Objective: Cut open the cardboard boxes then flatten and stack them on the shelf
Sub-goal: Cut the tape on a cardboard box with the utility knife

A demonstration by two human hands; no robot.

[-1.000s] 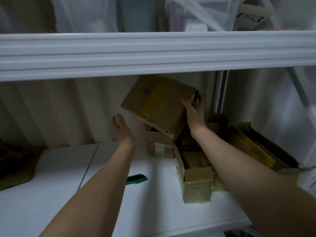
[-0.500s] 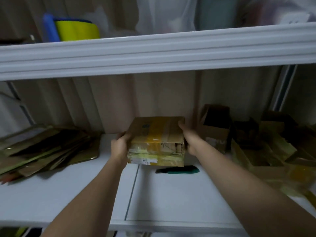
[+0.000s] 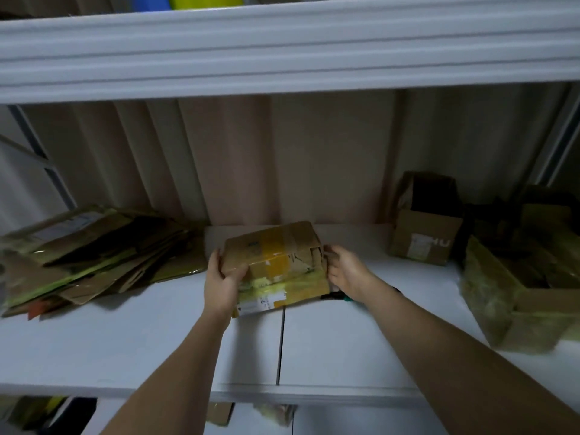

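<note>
Squarely box (image 3: 276, 262) between gripping hands (image 3: 221, 282).

One view only — the head camera looked forward and slightly down into a white shelf (image 3: 345, 356) from close range, wide-angle, with both forearms reaching in from the bottom edge. The upper shelf (image 3: 282, 48) crossed the top of the frame — the wall panel behind faced the lens squarely.

1. Cardboard box (image 3: 276, 262): brown, taped yellow, white label on front, still closed, on white shelf (image 3: 345, 346) centre.
2. Flattened cardboard stack (image 3: 94, 262): messy pile, shelf left.
3. Open boxes (image 3: 502, 262): unflattened, clustered shelf right.
</note>
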